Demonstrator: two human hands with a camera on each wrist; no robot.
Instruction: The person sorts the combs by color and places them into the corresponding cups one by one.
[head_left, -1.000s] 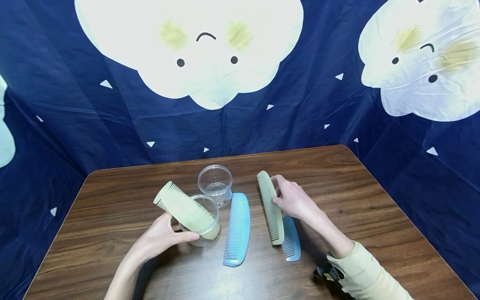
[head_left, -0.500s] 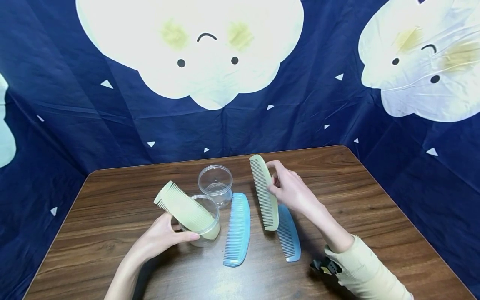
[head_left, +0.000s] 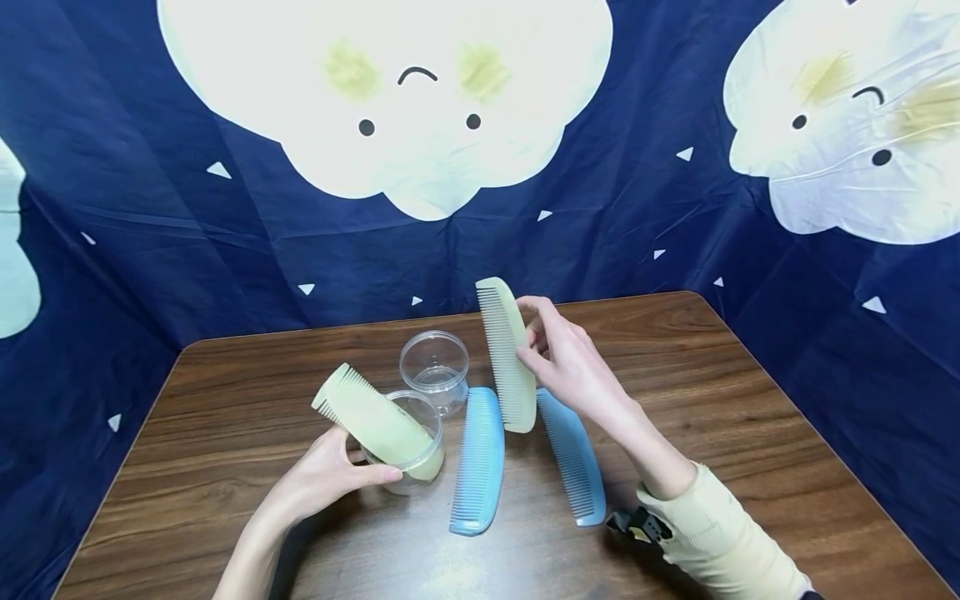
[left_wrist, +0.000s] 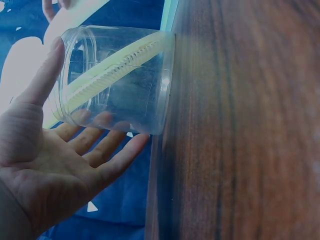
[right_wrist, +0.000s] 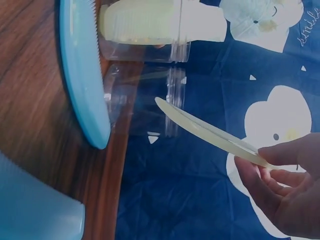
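With thumb and fingers around it, my left hand (head_left: 330,475) holds a clear plastic jar (left_wrist: 117,107) that stands on the table. A pale green comb (head_left: 367,417) leans inside that jar, its upper end sticking out over the rim to the left. My right hand (head_left: 573,362) pinches a second pale green comb (head_left: 504,354) by its spine, raised above the table with the teeth facing left. In the right wrist view this comb (right_wrist: 210,134) is seen along its thin edge, thumb and fingertips at its near end.
Behind the held jar stands another clear jar (head_left: 433,367) with nothing in it. Two blue combs lie on the wooden table: one (head_left: 477,462) beside the jars, the other (head_left: 573,458) below my right hand. A dark blue cloth (head_left: 360,267) with clouds hangs behind.
My right hand has lifted the second green comb up off the right blue comb and carried it left and away from me. The left hand and its jar stay put.
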